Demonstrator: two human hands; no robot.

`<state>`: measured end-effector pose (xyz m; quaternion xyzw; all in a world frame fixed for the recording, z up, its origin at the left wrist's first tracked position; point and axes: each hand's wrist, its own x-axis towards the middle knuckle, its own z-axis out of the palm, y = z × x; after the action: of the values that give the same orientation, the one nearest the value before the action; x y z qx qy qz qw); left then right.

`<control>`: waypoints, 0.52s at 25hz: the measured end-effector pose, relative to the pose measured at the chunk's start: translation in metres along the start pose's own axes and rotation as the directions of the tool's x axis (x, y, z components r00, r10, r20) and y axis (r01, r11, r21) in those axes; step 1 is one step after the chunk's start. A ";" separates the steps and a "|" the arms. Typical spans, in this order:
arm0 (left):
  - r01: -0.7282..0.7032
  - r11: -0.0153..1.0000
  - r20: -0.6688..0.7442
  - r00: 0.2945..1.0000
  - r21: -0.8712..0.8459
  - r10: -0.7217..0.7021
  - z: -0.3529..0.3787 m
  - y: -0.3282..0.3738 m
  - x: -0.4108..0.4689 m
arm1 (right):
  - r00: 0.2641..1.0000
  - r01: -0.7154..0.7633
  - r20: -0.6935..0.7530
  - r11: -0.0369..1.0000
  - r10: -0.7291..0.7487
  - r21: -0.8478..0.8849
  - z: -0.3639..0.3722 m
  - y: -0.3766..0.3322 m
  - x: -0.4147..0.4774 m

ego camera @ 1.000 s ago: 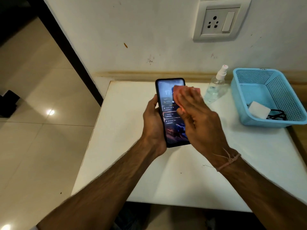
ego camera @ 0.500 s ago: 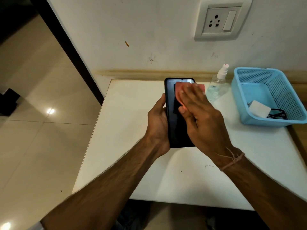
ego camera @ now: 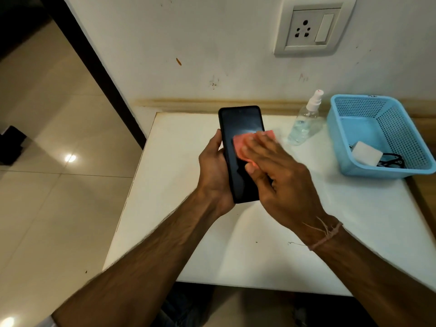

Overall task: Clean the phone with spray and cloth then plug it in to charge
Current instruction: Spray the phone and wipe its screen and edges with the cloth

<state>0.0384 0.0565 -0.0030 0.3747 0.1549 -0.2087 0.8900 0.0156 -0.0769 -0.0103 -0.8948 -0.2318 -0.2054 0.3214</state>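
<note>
My left hand (ego camera: 213,172) grips a black phone (ego camera: 238,125) upright above the white table (ego camera: 179,223), its dark screen facing me. Flat against the middle of the screen, my right hand (ego camera: 280,178) presses a pink cloth (ego camera: 241,143); the fingers cover most of the cloth and the phone's lower right part. A clear spray bottle (ego camera: 304,123) with a white nozzle stands on the table to the right of the phone. A white charger block (ego camera: 365,153) with a black cable (ego camera: 392,160) lies in the blue basket (ego camera: 354,128). The wall socket (ego camera: 309,28) is above.
The blue basket stands at the table's back right, against the wall. The table's left edge drops to a tiled floor (ego camera: 54,185). A dark door frame (ego camera: 103,74) runs along the wall's left end.
The phone's screen has gone from lit to dark. My right hand with the cloth has slid from the top of the screen down to its middle.
</note>
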 end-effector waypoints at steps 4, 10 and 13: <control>0.002 0.994 -0.074 0.997 0.111 0.006 0.010 -0.013 -0.004 | 0.991 -0.128 -0.051 0.991 0.126 -0.049 0.002 0.010 0.021; 0.024 1.000 0.000 1.000 0.002 -0.024 0.007 -0.009 -0.005 | 0.997 0.060 0.053 0.997 -0.062 0.046 0.005 -0.008 0.010; 0.023 1.000 0.001 1.000 -0.014 -0.023 0.004 -0.005 -0.003 | 0.994 0.105 -0.022 0.994 -0.105 -0.006 -0.002 0.000 -0.001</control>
<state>0.0341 0.0514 -0.0020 0.3665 0.1604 -0.2181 0.8902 0.0139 -0.0786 -0.0095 -0.8799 -0.2744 -0.2326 0.3104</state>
